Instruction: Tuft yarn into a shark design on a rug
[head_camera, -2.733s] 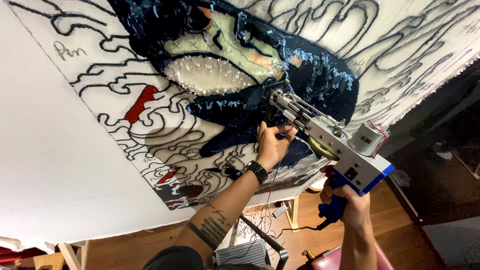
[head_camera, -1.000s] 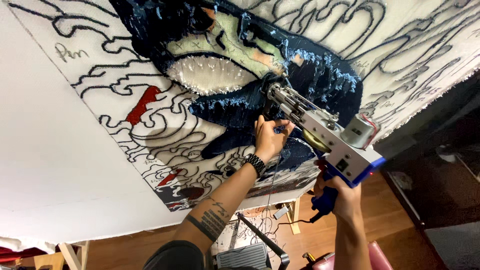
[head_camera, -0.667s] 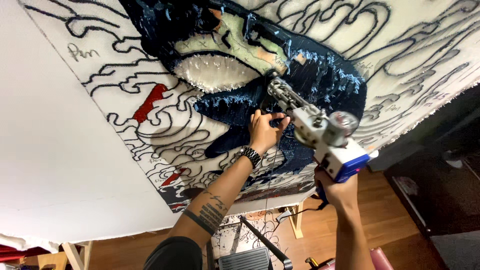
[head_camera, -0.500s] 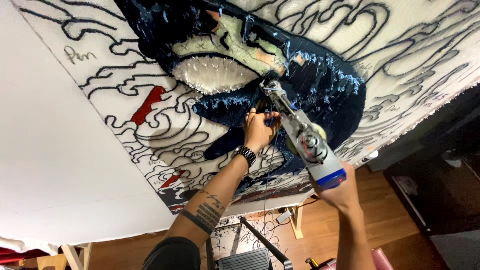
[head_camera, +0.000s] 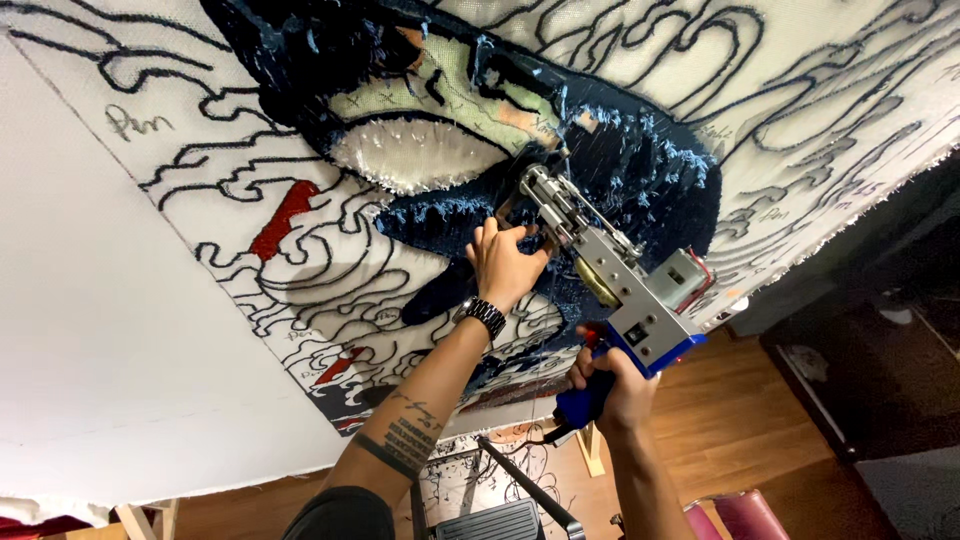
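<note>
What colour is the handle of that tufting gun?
Blue: the handle in the right hand is bright blue, seen best in the head view.

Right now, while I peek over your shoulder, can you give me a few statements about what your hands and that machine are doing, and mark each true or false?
1. The right hand grips the blue handle of the tufting gun. True.
2. The left hand rests in the lap. False: it holds the gun's front, against the cloth.
3. The gun's tip meets dark blue yarn. True.
4. The cloth is entirely blank. False: black outlines and tufted patches cover much of it.
</note>
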